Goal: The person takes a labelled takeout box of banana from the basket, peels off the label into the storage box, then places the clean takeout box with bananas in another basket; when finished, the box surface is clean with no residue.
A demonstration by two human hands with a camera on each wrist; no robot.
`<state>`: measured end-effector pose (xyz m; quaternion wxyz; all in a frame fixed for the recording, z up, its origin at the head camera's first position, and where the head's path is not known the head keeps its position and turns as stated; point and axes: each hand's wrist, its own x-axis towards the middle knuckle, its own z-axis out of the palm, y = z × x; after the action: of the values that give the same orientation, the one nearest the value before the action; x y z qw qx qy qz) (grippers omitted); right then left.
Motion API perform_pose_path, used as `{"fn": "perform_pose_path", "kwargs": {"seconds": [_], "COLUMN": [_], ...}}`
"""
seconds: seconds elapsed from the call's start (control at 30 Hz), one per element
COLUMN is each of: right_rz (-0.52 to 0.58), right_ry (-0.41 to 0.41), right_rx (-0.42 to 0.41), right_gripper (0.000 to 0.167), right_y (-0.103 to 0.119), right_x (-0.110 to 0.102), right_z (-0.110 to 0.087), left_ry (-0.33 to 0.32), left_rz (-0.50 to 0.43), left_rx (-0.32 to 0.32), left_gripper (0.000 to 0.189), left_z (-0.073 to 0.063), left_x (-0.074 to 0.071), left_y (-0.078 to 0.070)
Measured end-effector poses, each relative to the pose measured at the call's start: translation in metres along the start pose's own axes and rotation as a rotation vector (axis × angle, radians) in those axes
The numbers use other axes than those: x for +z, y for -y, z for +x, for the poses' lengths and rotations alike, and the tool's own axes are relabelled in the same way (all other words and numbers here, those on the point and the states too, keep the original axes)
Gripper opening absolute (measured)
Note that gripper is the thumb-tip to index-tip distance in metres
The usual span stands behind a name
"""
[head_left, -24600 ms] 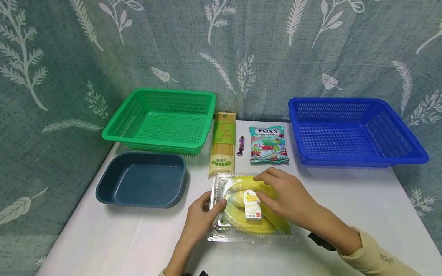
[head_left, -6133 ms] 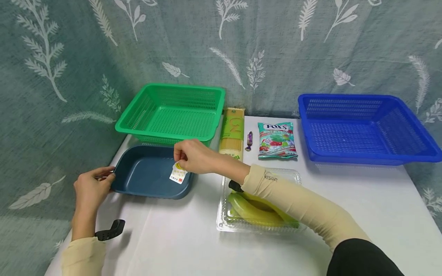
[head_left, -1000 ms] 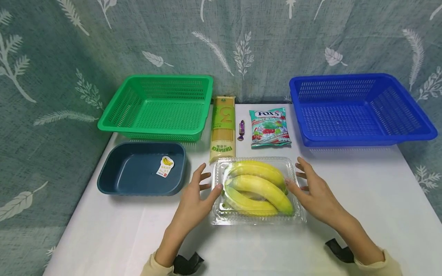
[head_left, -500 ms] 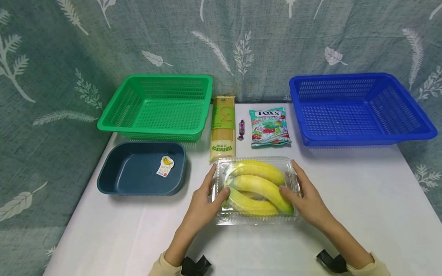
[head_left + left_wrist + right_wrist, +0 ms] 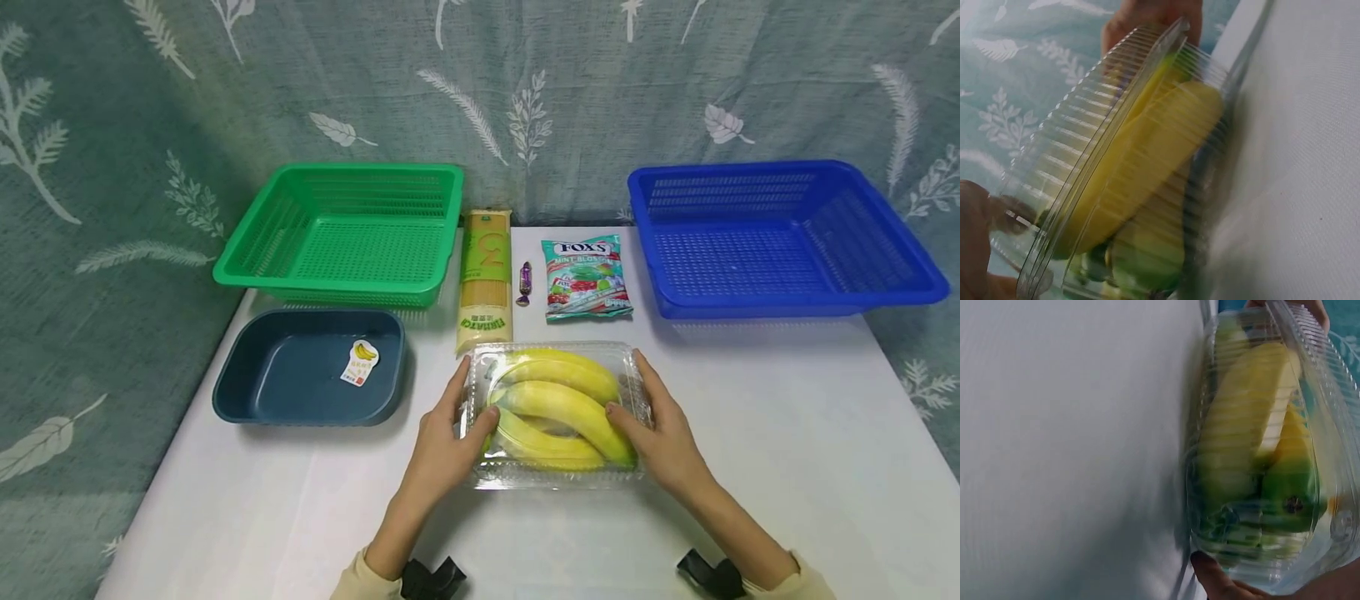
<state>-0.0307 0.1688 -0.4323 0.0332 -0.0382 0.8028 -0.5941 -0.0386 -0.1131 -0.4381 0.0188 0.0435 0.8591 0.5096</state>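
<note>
A clear plastic clamshell box (image 5: 480, 476) with several yellow bananas (image 5: 562, 408) inside lies at the front middle of the table, its lid down. My left hand (image 5: 444, 446) grips its left side, thumb over the lid and fingers along the edge. On the opposite side my right hand (image 5: 666, 440) holds it the same way. In the right wrist view a right fingertip (image 5: 1204, 562) reaches the box's lower edge, close to the tablecloth. Green banana ends show through the ribbed wall in both wrist views. A white banana label (image 5: 360, 362) lies in the dark blue tub (image 5: 300, 408).
Behind the tub stands a green basket (image 5: 352, 296); a blue basket (image 5: 795, 307) is at the back right. Between them lie a spaghetti pack (image 5: 483, 279), a purple wrapped candy (image 5: 524, 283) and a Fox's candy bag (image 5: 587, 279). A patterned curtain (image 5: 585, 108) hangs behind.
The label, on the lid at first, was carried by my right hand into the tub. Both hands came back beside the box, then closed onto its sides; it has barely moved in the last half second.
</note>
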Motion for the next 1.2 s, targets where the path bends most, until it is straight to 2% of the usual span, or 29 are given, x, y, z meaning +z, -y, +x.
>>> {"fn": "perform_pose_path", "kwargs": {"seconds": [0.13, 0.33, 0.67, 1.0, 1.2], "right_rz": [-0.012, -0.026, -0.042, -0.002, -0.022], "right_ry": [-0.016, -0.090, -0.210, -0.162, -0.122], "right_rx": [0.013, 0.054, -0.041, -0.101, -0.138], "right_gripper": [0.079, 0.070, 0.067, 0.068, 0.069], "right_y": [0.004, 0.011, 0.026, 0.045, 0.060], "right_x": [0.003, 0.005, -0.001, -0.008, -0.010], "right_z": [-0.001, -0.004, 0.011, 0.034, 0.047], "left_ry": [-0.034, -0.058, -0.058, -0.060, -0.043], "left_rz": [0.007, -0.031, -0.045, -0.095, -0.110], "left_rx": [0.006, 0.020, 0.041, 0.091, 0.090], "left_gripper": [0.073, 0.072, 0.072, 0.070, 0.070], "left_z": [0.000, 0.001, 0.017, 0.038, 0.047], "left_x": [0.000, -0.002, -0.013, -0.032, -0.047], "left_y": [-0.001, -0.006, -0.022, -0.034, -0.040]}}
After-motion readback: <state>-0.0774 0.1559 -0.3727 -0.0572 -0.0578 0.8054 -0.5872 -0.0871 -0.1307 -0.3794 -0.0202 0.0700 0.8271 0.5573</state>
